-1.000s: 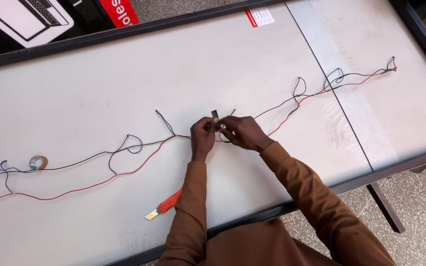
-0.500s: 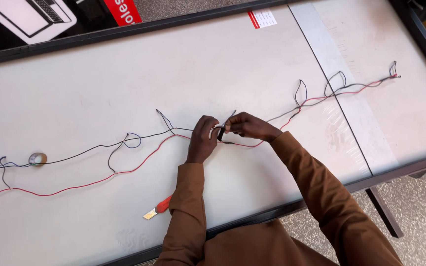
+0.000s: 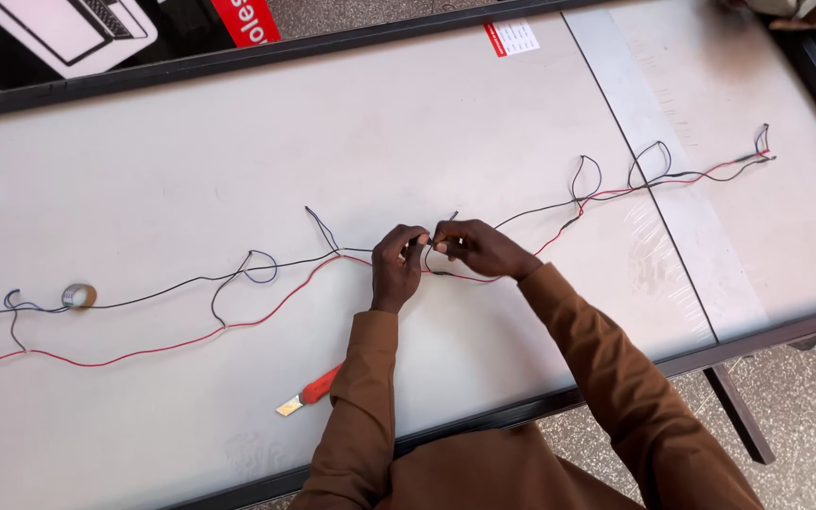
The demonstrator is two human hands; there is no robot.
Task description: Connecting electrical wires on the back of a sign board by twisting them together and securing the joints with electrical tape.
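Black wire: thin black insulated wire (image 3: 172,284), looped in places, running from 9 to 2 o'clock, pinched mid-length.
Red wire: thin red insulated wire (image 3: 238,324), slack beside it, flat.

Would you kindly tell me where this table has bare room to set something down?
The widest free patch is the table surface between its far edge and the black wire. Another lies right of the pale strip, below the wire ends. It is crowded mid-table, where the left hand and right hand pinch the wires, and near the red-handled knife.

Single head-worn view, looking steeply down, fairly near, over the white table (image 3: 191,142)
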